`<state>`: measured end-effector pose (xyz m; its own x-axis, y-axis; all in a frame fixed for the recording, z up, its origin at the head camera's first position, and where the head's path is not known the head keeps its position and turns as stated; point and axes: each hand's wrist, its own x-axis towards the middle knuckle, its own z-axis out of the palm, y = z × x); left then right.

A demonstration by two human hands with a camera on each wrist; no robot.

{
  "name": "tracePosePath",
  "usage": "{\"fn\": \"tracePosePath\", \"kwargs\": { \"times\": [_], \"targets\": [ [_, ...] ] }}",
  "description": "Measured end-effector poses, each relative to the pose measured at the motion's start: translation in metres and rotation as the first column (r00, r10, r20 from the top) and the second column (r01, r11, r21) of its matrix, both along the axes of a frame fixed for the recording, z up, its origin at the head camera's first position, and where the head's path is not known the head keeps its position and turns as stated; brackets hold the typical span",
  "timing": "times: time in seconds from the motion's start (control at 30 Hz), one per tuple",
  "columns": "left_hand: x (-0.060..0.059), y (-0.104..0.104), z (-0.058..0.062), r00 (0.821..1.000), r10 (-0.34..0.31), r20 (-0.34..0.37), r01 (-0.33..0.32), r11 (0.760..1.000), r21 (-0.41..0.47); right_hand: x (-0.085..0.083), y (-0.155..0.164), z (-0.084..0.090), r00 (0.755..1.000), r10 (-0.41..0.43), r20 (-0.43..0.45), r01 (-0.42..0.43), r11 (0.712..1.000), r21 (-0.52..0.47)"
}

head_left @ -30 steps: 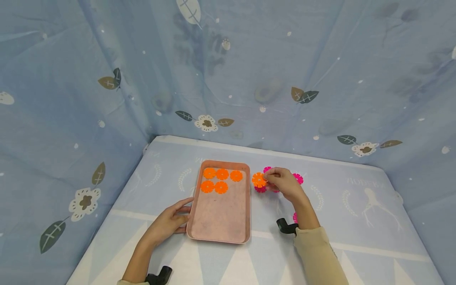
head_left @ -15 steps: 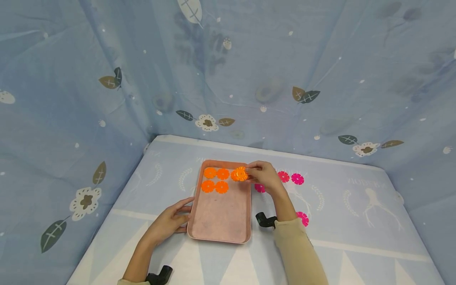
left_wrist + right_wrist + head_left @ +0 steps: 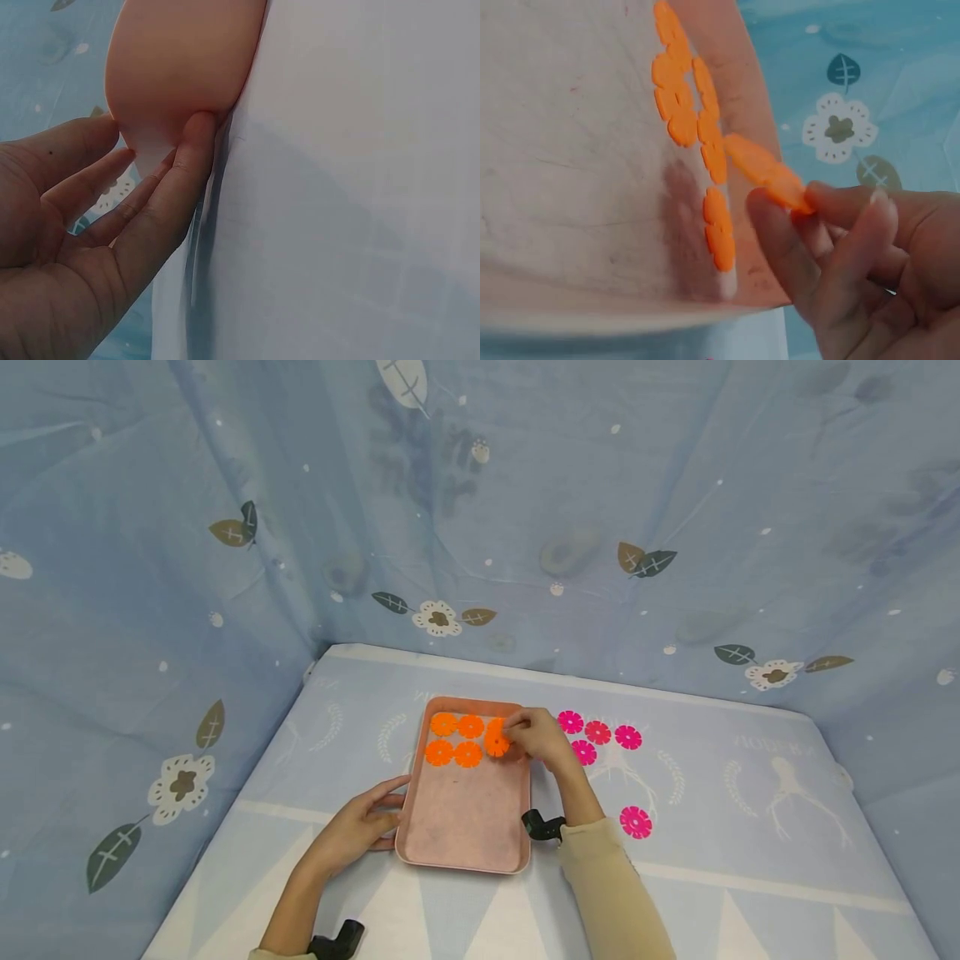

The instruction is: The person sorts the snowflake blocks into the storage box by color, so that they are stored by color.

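Observation:
My right hand (image 3: 536,737) pinches an orange flower-shaped disc (image 3: 765,169) between thumb and fingers, over the far right corner of the pink tray (image 3: 465,818). Below it, one orange disc (image 3: 720,229) in the tray is partly hidden from the head camera. Several more orange discs (image 3: 468,754) lie flat in two rows at the tray's far end. At the tray's left side, my left hand (image 3: 356,827) touches the outer wall with extended fingertips. The left wrist view shows those fingertips against the tray's rounded side (image 3: 180,67).
Several pink flower-shaped discs (image 3: 583,752) lie on the patterned cloth right of the tray. One pink disc (image 3: 636,822) sits apart, nearer me. A blue printed curtain (image 3: 525,510) rises behind the table. Black wrist mounts (image 3: 543,826) are on both arms.
My right hand has carried the orange disc leftward from above the pink discs to the tray's far right corner. More of the pink discs now show. My left hand stays at the tray.

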<state>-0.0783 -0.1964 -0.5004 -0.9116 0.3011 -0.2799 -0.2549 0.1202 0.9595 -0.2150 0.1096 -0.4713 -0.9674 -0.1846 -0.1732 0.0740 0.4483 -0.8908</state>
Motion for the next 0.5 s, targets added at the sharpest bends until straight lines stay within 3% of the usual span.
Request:
{"fn": "tracePosePath", "kwargs": {
  "times": [0.17, 0.33, 0.5],
  "targets": [
    [0.000, 0.000, 0.000, 1.000, 0.000, 0.003, 0.000, 1.000, 0.007, 0.000, -0.006, 0.002, 0.998, 0.060, -0.026, -0.054, 0.980, 0.191],
    [0.000, 0.000, 0.000, 1.000, -0.003, -0.003, 0.003, 1.000, 0.013, 0.002, -0.013, 0.006, 0.996, 0.087, -0.029, -0.074, 0.948, 0.311],
    [0.000, -0.001, -0.001, 1.000, -0.004, -0.005, 0.004, 1.000, 0.013, 0.004, -0.018, 0.009, 0.994, 0.097, -0.050, -0.064, 0.889, 0.453]
  ]
}}
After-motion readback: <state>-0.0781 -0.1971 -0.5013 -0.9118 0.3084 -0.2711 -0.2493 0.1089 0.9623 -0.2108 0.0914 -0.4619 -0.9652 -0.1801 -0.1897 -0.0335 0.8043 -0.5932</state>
